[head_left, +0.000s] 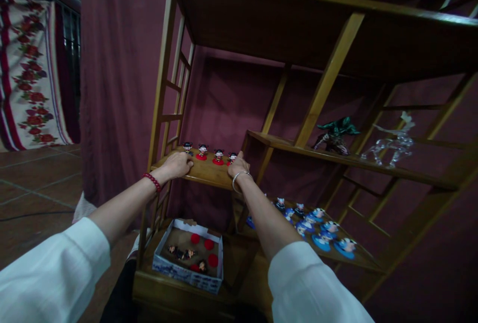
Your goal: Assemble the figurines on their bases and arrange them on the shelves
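Four small black-haired doll figurines, several in a row, stand on a wooden shelf [205, 172]. The leftmost figurine [187, 147] has a dark base; a second figurine [202, 151] and a third figurine [218, 156] have red round bases. My left hand [177, 165] is curled at the shelf's left end, just in front of the leftmost figurine; what its fingers hold, if anything, is hidden. At the row's right end, my right hand [239, 165] closes about the rightmost figurine [232, 157], covering part of it. A red bead bracelet is on my left wrist, a silver bangle on my right.
Below stands an open box [188, 279] with red discs and dark-haired figurines inside. Blue-based figurines [306, 223] crowd a lower right shelf. A green-topped ornament [336, 134] and a clear glass deer [392, 144] sit on the right shelf. Wooden uprights divide the rack.
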Motion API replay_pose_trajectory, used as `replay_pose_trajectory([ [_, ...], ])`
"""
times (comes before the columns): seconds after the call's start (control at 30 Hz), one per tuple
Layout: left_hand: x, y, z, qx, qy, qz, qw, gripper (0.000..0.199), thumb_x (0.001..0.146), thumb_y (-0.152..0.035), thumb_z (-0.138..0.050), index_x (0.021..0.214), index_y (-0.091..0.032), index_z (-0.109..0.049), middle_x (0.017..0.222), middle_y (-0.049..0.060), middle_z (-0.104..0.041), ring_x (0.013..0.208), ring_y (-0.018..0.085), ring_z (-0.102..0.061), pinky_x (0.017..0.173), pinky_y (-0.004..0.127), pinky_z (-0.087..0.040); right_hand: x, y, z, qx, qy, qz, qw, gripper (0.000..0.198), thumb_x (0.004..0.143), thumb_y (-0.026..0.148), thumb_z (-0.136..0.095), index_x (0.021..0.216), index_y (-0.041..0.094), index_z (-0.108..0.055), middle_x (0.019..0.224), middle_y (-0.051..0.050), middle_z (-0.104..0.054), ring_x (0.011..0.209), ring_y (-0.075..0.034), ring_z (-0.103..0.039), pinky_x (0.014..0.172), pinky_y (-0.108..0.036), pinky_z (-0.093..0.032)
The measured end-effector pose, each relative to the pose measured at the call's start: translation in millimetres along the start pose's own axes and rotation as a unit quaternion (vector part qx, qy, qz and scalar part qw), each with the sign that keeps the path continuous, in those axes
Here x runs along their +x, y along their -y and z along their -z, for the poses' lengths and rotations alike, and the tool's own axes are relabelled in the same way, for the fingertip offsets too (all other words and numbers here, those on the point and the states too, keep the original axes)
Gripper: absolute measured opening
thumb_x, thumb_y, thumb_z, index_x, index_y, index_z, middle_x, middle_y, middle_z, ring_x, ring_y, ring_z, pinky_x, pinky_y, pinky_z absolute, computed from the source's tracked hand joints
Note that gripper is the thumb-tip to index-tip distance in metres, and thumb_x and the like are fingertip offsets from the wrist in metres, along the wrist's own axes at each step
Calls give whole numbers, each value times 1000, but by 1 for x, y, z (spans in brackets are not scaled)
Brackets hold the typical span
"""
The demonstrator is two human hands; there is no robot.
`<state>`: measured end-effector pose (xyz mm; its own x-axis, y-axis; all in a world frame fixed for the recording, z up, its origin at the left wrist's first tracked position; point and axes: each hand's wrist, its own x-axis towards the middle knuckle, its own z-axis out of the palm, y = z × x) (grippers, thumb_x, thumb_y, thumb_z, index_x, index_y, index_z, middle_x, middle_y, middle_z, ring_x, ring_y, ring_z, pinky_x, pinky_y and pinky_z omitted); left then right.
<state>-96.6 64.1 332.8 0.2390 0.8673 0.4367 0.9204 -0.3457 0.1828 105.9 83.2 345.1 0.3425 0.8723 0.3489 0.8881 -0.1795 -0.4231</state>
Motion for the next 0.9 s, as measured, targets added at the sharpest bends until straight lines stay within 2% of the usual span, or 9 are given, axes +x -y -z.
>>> replay_pose_trajectory([
  [0.2, 2, 17, 1, 22, -14, 38, 999, 35, 76, -29, -37, 99, -20, -63, 98, 10, -64, 93, 23, -58, 78, 29, -43, -14, 0, 0, 1, -59, 74, 996, 64, 69, 9, -46, 129, -2, -25, 127, -21, -39, 118, -27, -34, 100, -34, -23],
  [0.3, 3, 24, 3, 25, -10, 54, 998, 36, 76, -26, -36, 100, -21, -63, 99, 9, -64, 94, 23, -58, 79, 28, -43, -23, 0, 3, 8, -107, 138, 985, 56, 71, 8, -42, 126, 1, -32, 131, -18, -35, 122, -25, -28, 101, -33, -21],
  [0.4, 3, 27, 6, 29, 2, 62, 998, 35, 76, -24, -38, 101, -21, -62, 100, 6, -64, 95, 20, -58, 80, 25, -42, -31, 7, 5, 30, -128, 228, 965, 45, 75, 7, -38, 120, 9, -44, 125, -12, -44, 116, -20, -38, 98, -30, -27],
  [0.47, 4, 27, 8, 31, 10, 69, 997, 34, 76, -21, -39, 101, -20, -62, 102, 6, -64, 96, 19, -57, 81, 23, -41, -37, 16, 6, 49, -95, 271, 956, 40, 77, 8, -37, 114, 12, -50, 113, -10, -55, 104, -18, -49, 93, -28, -33],
  [0.6, 7, 26, 8, 30, 27, 60, 997, 37, 76, -17, -37, 107, -16, -57, 105, 9, -62, 99, 20, -56, 82, 24, -41, -43, 42, -2, 83, 3, 320, 944, 33, 76, 8, -41, 105, 17, -57, 100, -5, -62, 96, -14, -55, 87, -23, -38],
  [0.7, 13, 29, 3, 10, 11, 67, 998, 45, 75, -14, -37, 119, -11, -45, 107, 13, -60, 100, 21, -55, 82, 26, -41, -39, 61, -15, 124, 83, 284, 947, 36, 74, 8, -46, 109, 15, -52, 99, -5, -63, 91, -13, -58, 81, -20, -42],
  [0.8, 19, 35, -2, -35, -15, 76, 996, 52, 73, -12, -40, 125, -11, -35, 111, 12, -58, 105, 19, -52, 85, 24, -40, -30, 75, -26, 139, 103, 269, 947, 44, 69, 6, -51, 113, 14, -49, 107, -6, -60, 94, -13, -57, 79, -19, -43],
  [0.9, 24, 40, -6, -75, -23, 75, 994, 54, 71, -11, -41, 125, -10, -35, 115, 13, -55, 107, 18, -50, 86, 24, -39, -24, 84, -30, 121, 124, 239, 955, 48, 62, 7, -57, 109, 14, -51, 105, -8, -61, 96, -16, -57, 75, -19, -43],
])
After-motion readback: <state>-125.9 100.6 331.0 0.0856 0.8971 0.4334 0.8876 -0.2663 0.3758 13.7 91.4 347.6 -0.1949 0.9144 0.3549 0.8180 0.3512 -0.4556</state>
